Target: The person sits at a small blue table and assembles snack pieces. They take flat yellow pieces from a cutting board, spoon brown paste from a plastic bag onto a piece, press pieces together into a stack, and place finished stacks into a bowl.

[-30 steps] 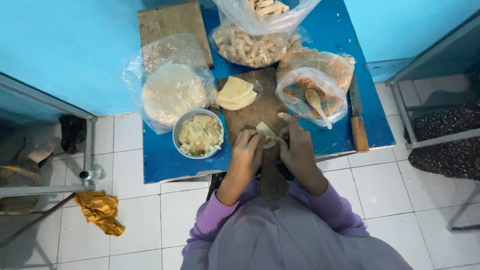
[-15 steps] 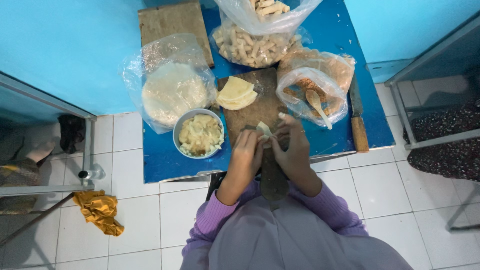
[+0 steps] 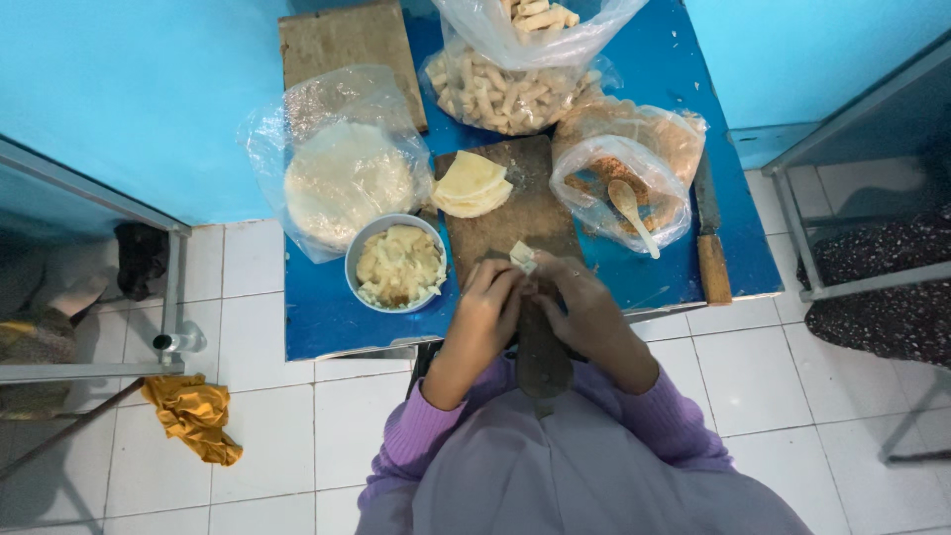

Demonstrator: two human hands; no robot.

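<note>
Both my hands meet over the near end of a dark wooden cutting board (image 3: 515,213) on the blue table (image 3: 327,317). My left hand (image 3: 487,302) and my right hand (image 3: 577,302) together pinch a small pale folded wrapper piece (image 3: 522,258). A stack of folded pale wrappers (image 3: 472,184) lies at the board's far end. A metal bowl (image 3: 396,265) of pale chunky filling stands just left of my left hand.
A plastic bag with round flat wrappers (image 3: 342,178) lies at left, bags of rolled pieces (image 3: 505,89) at the back, a bag of crumbs with a wooden spoon (image 3: 629,203) at right. A knife (image 3: 711,248) lies near the right edge. An orange cloth (image 3: 193,416) lies on the tiled floor.
My hands have stayed over the board's near end, fingers shifting slightly around the small wrapper piece. Nothing else has moved.
</note>
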